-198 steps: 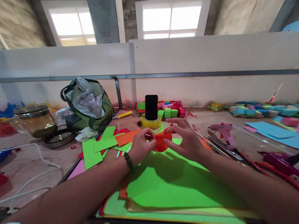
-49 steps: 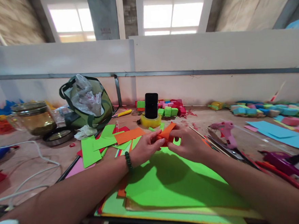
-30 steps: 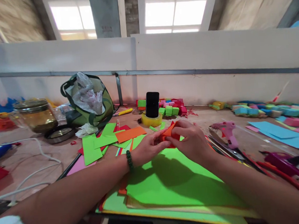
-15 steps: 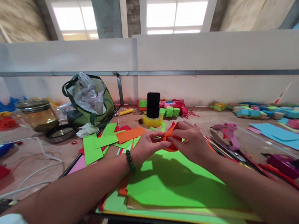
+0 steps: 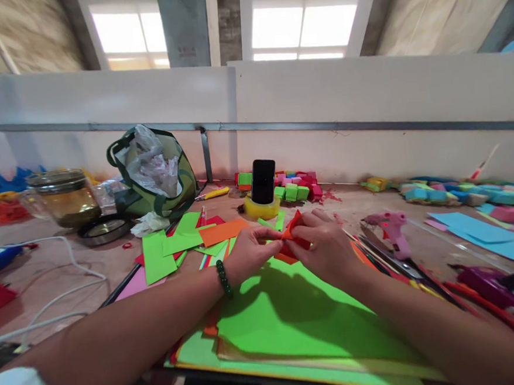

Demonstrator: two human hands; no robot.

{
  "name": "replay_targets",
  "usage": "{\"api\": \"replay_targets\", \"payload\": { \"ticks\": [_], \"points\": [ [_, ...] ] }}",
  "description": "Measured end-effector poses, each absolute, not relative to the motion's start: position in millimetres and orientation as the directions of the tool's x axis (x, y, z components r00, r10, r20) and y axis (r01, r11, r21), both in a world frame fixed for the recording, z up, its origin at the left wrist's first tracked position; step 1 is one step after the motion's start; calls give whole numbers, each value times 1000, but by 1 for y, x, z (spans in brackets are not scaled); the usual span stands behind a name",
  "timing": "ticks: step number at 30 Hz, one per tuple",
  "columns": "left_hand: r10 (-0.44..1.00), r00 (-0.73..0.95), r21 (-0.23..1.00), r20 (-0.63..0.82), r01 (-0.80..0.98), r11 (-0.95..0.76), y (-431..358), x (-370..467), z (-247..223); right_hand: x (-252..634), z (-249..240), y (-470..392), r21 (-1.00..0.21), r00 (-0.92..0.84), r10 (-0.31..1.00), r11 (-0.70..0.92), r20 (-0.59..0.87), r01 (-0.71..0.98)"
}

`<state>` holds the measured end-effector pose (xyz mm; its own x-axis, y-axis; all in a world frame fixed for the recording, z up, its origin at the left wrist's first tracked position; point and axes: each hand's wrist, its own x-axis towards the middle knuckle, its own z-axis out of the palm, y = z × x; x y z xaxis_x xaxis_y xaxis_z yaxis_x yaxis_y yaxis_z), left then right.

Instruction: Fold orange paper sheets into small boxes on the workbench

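A small folded orange-red paper (image 5: pixel 293 250) is held between both hands above a stack of green sheets (image 5: pixel 310 318). My left hand (image 5: pixel 254 251), with a dark green bead bracelet at the wrist, pinches the paper's left side between thumb and fingers. On its right side, the fingers of my right hand (image 5: pixel 324 240) are closed round the paper and cover part of it. Left of my hands lie green paper strips (image 5: pixel 158 258) and a flat orange strip (image 5: pixel 223 232).
Behind the hands a phone (image 5: pixel 264 181) leans upright in a yellow tape roll (image 5: pixel 262 207). A pink glue gun (image 5: pixel 396 232) and scissors lie to the right. Further left are an open bag (image 5: pixel 159 176), a glass jar (image 5: pixel 70 199) and white cables (image 5: pixel 74 258).
The orange-red paper has been turned and squeezed smaller between my fingers. My right hand has shifted slightly, its fingers lower over the paper.
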<state>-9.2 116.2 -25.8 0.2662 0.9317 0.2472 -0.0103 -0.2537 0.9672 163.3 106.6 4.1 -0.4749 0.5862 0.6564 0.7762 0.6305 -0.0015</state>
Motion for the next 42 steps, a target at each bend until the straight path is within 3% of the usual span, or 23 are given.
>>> {"api": "replay_targets", "payload": {
  "ticks": [8, 15, 18, 20, 23, 25, 29, 33, 38, 42],
  "points": [
    [880, 245, 798, 406, 374, -473, 115, -11, -25, 158, -4, 107, 102, -565, 588, 635, 579, 766],
    [854, 279, 723, 440, 453, -521, 113, -14, -25, 159, -5, 107, 66, -561, 590, 653, 580, 754],
    [849, 263, 744, 458, 410, -528, 116, -15, -27, 158, -2, 108, -45, -446, 567, 650, 692, 758],
    [842, 273, 745, 465, 393, -539, 116, -14, -27, 159, -1, 109, -208, -337, 609, 650, 718, 731],
    [833, 309, 741, 459, 385, -551, 114, -14, -26, 163, 1, 114, -500, -341, 779, 608, 527, 616],
    [835, 321, 749, 447, 376, -545, 112, -14, -24, 165, 2, 117, -598, -425, 806, 592, 413, 540],
    [850, 328, 770, 412, 374, -518, 110, -14, -21, 168, 5, 117, -615, -532, 725, 672, 436, 412],
    [859, 345, 793, 379, 358, -494, 108, -13, -19, 167, 6, 112, -596, -574, 707, 686, 412, 418],
    [847, 382, 809, 370, 315, -495, 105, -12, -16, 163, 5, 105, -547, -541, 664, 742, 516, 389],
    [852, 363, 805, 377, 326, -495, 107, -13, -15, 160, 7, 104, -618, -480, 668, 732, 569, 287]
  ]
}}
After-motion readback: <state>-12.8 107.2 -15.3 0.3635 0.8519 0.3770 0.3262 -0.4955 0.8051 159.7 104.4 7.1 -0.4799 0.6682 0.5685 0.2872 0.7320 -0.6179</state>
